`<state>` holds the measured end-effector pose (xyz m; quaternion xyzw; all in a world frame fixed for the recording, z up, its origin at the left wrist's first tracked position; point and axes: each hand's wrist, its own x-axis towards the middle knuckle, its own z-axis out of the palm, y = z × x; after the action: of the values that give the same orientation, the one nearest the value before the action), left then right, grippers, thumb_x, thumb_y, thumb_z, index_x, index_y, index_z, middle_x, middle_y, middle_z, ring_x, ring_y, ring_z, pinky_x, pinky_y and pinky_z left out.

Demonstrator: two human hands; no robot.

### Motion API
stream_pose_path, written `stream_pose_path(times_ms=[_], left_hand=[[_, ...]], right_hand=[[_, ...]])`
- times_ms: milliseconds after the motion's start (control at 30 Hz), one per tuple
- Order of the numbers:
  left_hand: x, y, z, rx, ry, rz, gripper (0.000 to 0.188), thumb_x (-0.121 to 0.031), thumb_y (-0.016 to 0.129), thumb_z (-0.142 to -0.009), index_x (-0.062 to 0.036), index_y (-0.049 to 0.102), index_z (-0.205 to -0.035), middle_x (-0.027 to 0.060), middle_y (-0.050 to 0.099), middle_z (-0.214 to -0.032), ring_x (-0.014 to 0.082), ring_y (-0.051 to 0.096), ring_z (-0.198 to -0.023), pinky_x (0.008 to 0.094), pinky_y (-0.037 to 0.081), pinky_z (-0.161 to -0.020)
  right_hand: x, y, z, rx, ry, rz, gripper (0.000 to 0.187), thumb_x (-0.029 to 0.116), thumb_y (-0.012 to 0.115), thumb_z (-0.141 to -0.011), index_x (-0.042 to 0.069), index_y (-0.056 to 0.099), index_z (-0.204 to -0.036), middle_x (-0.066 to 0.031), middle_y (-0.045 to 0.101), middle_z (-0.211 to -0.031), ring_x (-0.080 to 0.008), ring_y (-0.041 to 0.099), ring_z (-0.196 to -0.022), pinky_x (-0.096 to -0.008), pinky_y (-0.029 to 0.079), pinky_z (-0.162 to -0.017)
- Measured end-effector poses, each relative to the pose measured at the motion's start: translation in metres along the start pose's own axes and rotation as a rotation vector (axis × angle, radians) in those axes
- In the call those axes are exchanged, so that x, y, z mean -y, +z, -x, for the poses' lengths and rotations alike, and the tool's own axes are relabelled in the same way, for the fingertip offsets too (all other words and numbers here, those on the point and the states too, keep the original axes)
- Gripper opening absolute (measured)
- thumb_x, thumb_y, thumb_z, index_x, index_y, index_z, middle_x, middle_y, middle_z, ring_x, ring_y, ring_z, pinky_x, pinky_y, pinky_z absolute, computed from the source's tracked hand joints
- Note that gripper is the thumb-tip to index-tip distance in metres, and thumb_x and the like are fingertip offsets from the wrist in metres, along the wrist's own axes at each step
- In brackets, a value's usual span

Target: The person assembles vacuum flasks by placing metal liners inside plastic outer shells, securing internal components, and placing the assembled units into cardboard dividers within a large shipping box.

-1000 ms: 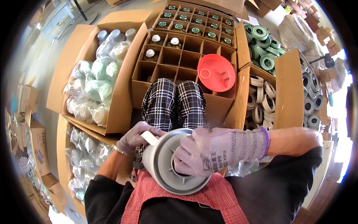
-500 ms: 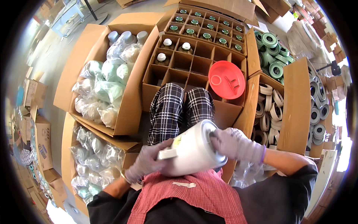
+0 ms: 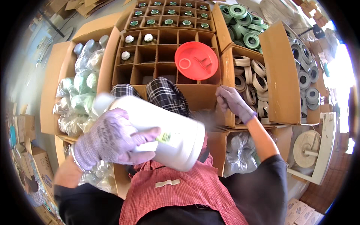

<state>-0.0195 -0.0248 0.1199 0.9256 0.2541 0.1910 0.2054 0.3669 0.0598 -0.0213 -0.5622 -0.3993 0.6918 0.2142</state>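
Observation:
My gloved left hand (image 3: 114, 140) is closed round a white vacuum flask (image 3: 168, 125), its fingers about the handle on the side. The flask lies tilted across my lap, its blurred narrow end to the left and its wide end to the right. A green and yellow label shows on its side. My gloved right hand (image 3: 233, 101) is apart from the flask, closed like a fist, beside the box of cream rings (image 3: 258, 84). Whether it holds something small cannot be made out. A dark smear of motion lies just left of it.
Ahead is a divided carton (image 3: 155, 54) with a few white-capped bottles (image 3: 148, 38) and a red bowl (image 3: 196, 60) of small red parts on top. Green-topped bottles (image 3: 171, 12) stand beyond. Bagged pieces fill a box (image 3: 80, 86) at left; green rings (image 3: 245, 22) and grey rings (image 3: 307, 84) lie right.
The flask has swung left and turned so its wide end points right and down. My right hand has come away from that end, out to the right. The whole view has shifted.

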Motion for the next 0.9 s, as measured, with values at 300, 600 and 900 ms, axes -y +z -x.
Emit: stream_pose_path(times_ms=[300, 600, 900], left_hand=[[0.003, 0.025, -0.01, 0.572, 0.225, 0.014, 0.021, -0.032, 0.056, -0.091, -0.0163, 0.068, -0.097, 0.002, 0.062, -0.069, 0.0155, 0.063, -0.066, 0.0335, 0.047, -0.061], [0.108, 0.009, -0.101, 0.171, -1.119, 1.096, 0.049, -0.046, 0.055, -0.095, 0.0011, 0.068, -0.097, 0.0109, 0.069, -0.084, 0.0161, 0.065, -0.071, 0.0256, 0.054, -0.07], [0.183, 0.066, -0.144, -0.19, -0.76, 1.81, 0.036, -0.018, 0.059, -0.097, -0.0034, 0.054, -0.129, 0.0086, 0.066, -0.111, 0.0159, 0.065, -0.101, 0.0298, 0.055, -0.087]], right_hand=[[-0.24, -0.01, -0.115, -0.401, 0.361, 1.073, 0.051, 0.042, 0.065, -0.085, 0.001, 0.064, -0.115, -0.0303, 0.059, -0.121, -0.0355, 0.058, -0.119, -0.045, 0.048, -0.1], [0.025, 0.026, -0.04, -0.273, -0.306, 0.21, 0.013, 0.011, 0.067, -0.089, 0.001, 0.058, -0.086, -0.0048, 0.053, -0.076, -0.0114, 0.05, -0.062, -0.027, 0.044, -0.058], [0.072, 0.107, -0.009, -0.208, -1.221, 0.831, 0.027, 0.007, 0.075, -0.076, 0.007, 0.063, -0.101, -0.0093, 0.059, -0.104, -0.0269, 0.062, -0.09, -0.0355, 0.051, -0.077]])
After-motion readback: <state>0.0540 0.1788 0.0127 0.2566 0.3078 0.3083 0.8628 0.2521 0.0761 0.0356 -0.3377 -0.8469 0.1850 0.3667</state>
